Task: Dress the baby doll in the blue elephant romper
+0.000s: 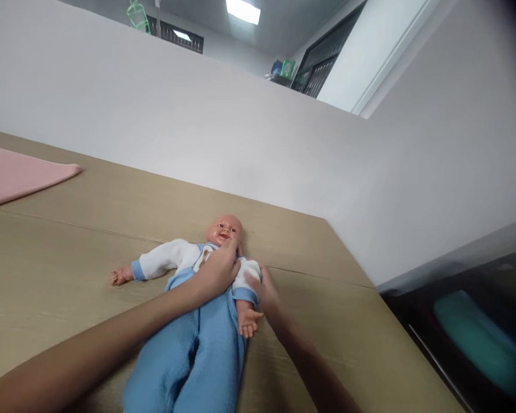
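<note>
A baby doll [206,310] in a blue and white suit lies on its back on the wooden table [69,241], head towards the wall. My left hand [218,268] rests on the doll's chest, fingers pinched at the collar under its chin. Beside the doll's white sleeve, my right hand [264,289] grips its upper arm, thumb on the cloth. The doll's other arm stretches out to the left.
A pink cloth [12,175] lies at the table's far left. A white wall [198,126] runs along the back edge. To the right, beyond the table's edge, is a dark floor with a teal object [477,338].
</note>
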A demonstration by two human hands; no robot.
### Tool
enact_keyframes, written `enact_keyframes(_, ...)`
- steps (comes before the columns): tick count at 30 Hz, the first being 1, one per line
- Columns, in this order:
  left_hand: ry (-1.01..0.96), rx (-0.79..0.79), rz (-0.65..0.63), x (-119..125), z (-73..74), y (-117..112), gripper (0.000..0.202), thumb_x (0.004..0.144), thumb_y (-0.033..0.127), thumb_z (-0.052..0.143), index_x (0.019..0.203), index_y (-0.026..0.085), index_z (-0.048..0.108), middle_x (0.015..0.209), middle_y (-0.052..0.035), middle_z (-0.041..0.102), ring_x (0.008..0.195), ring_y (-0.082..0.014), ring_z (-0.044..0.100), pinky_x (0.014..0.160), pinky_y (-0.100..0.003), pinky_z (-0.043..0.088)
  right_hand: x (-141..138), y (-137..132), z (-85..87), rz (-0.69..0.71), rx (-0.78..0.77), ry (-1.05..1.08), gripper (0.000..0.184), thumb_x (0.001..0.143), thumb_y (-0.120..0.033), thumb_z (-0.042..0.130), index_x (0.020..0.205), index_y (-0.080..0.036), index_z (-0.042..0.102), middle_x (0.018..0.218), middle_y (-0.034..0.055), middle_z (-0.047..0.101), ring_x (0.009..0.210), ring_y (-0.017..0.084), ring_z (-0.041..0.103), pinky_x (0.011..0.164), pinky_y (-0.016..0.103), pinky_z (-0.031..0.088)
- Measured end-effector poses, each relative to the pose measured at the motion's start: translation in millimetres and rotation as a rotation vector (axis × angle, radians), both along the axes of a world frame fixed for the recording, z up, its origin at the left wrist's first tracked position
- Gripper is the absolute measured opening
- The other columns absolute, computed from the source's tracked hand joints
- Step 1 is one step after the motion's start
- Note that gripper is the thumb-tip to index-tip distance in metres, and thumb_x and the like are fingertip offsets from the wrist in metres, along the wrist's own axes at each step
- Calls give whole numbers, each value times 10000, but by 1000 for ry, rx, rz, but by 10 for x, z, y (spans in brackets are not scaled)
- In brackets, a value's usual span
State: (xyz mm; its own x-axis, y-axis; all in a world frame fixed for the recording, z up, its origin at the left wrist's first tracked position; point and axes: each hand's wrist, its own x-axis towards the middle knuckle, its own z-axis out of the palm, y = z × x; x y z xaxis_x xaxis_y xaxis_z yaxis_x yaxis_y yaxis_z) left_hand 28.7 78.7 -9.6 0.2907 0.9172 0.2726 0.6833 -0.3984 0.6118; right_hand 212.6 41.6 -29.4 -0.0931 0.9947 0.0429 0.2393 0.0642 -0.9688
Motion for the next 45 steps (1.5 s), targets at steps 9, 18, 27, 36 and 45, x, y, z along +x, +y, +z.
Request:
enact_keyframes(9, 100, 67, 22, -8, -63, 9, 258, 990, 35, 503, 1161, 206, 591, 1236, -161, 727, 1005, -293, 750, 833, -395, 560, 612, -355, 633, 252, -27, -623, 765, 837, -261, 646, 1602, -251, 618, 1181, 68, 849, 907, 283, 749, 829, 391, 559)
enact_keyframes(18, 20, 98, -12, -59, -26, -14, 216, 1017, 83, 513, 1174, 221, 569, 1185, -131, 746, 1092, -297, 736, 943, -425, 572, 1088, -245, 551, 287, 58, -623, 516, 955, -365, 693, 1458, -257, 732, 1207, 73, 845, 914, 276, 745, 798, 373, 567)
enact_keyframes(27, -77, 326, -93, -521, 93, -472, 166, 1150, 280, 537, 1257, 242, 660, 1347, -115, 691, 1327, -338, 603, 1165, -539, 484, 1249, -139, -91, -246, 386, -581, 462, 951, -554, 695, 1208, -178, 776, 1238, 201, 812, 1163, 408, 750, 1047, 618, 595)
enact_keyframes(36, -223, 104, 245, -1123, -364, -995, 356, 1131, 506, 546, 1350, 243, 646, 1356, -117, 730, 1287, -360, 659, 1144, -572, 515, 111, -662, 160, 164, 333, -389, 158, 1080, -393, 657, 1111, -251, 720, 1102, 70, 752, 1028, 271, 708, 962, 419, 577)
enact_keyframes(45, -340, -261, 149, -1291, -133, -961, 533, 1032, 768, 568, 1034, 242, 658, 1040, -56, 717, 968, -282, 660, 908, -397, 552, 118, -174, -123, 225, -105, 237, 424, 1001, -693, 655, 1033, -273, 598, 1064, 65, 717, 1062, 285, 725, 1002, 423, 622)
